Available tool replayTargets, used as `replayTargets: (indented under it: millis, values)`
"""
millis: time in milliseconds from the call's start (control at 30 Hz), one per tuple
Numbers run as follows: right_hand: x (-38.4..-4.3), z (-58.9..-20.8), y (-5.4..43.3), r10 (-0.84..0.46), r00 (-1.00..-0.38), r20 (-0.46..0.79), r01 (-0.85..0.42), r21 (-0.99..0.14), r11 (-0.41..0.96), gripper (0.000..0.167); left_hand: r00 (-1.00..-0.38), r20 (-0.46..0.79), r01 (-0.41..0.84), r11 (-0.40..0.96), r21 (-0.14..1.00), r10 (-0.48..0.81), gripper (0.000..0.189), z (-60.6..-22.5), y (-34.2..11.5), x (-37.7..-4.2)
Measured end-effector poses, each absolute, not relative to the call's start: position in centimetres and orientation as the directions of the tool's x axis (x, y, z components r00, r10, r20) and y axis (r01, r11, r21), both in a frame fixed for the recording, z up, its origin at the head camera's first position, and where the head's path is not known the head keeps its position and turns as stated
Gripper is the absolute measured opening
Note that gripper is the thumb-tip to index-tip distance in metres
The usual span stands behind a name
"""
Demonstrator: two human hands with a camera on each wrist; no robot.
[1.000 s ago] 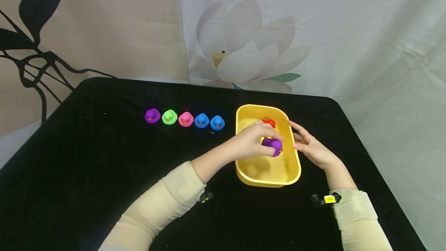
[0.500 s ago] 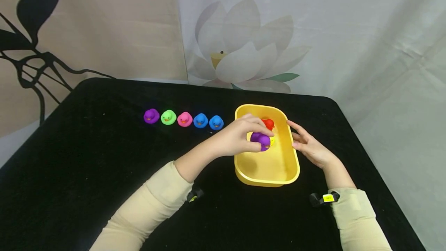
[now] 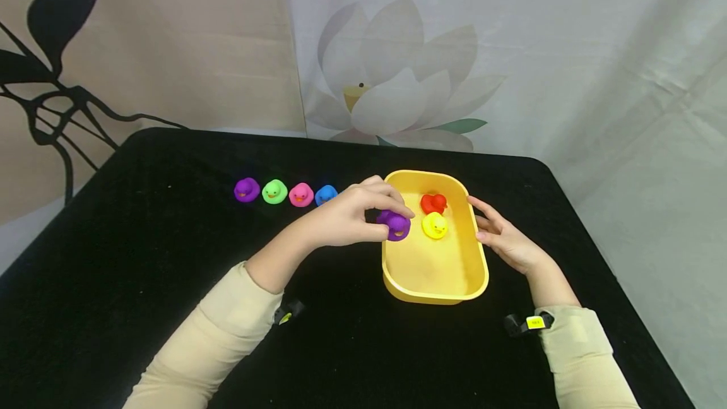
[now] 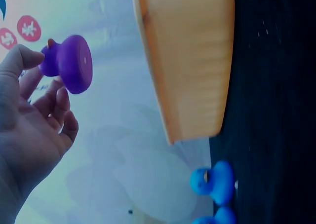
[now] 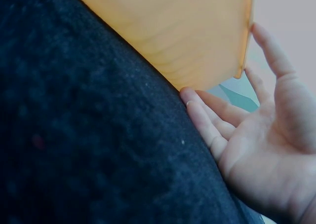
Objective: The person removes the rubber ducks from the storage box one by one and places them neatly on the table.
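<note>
My left hand [image 3: 358, 212] pinches a purple rubber duck [image 3: 394, 225] between thumb and fingers, over the left rim of the yellow tub [image 3: 434, 279]. In the left wrist view the purple duck [image 4: 75, 63] is held up higher than the tub's wall [image 4: 190, 61], its flat base facing the camera. Inside the tub lie a red duck [image 3: 433, 203] and a yellow duck [image 3: 435, 226]. With relaxed, spread fingers, my right hand [image 3: 508, 242] touches the tub's right side; the right wrist view shows its fingertips [image 5: 190, 93] at the outer wall.
Left of the tub, a row on the black tabletop [image 3: 170, 308] holds a purple duck [image 3: 247, 190], a green duck [image 3: 275, 191], a pink duck [image 3: 301, 194] and a blue duck [image 3: 325, 194]. Another blue duck [image 4: 217, 182], beside the tub, is hidden by my left hand in the head view.
My left hand has lifted the purple duck from inside the tub and carried it left to the rim, uncovering the yellow and red ducks. The right hand and tub have stayed put.
</note>
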State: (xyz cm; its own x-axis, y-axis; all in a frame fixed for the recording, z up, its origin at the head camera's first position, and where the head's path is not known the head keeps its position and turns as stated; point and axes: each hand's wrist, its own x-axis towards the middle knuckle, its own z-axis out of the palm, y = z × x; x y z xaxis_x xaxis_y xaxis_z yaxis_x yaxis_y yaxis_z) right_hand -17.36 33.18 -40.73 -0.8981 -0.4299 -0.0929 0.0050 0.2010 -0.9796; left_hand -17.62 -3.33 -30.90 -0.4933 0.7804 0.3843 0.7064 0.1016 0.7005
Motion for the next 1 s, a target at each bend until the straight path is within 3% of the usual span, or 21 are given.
replayTargets:
  millis: [167,500,1000]
  values:
    - [-17.3,-40.6,33.2,-0.428,-0.899,-0.094,0.005,-0.979,0.204,0.07,-0.484,0.397,0.696,0.069,0.714,0.78,0.027,-30.8,-5.0,-17.7]
    - [-17.3,-40.9,33.3,-0.44,-0.894,-0.086,-0.006,-0.979,0.204,0.07,-0.524,0.413,0.689,0.085,0.72,0.745,0.032,-30.5,-8.8,-18.0]
    - [-17.2,-40.9,33.4,-0.439,-0.894,-0.09,-0.002,-0.979,0.205,0.069,-0.632,0.398,0.672,0.215,0.708,0.665,0.038,-30.6,-15.3,-18.8]
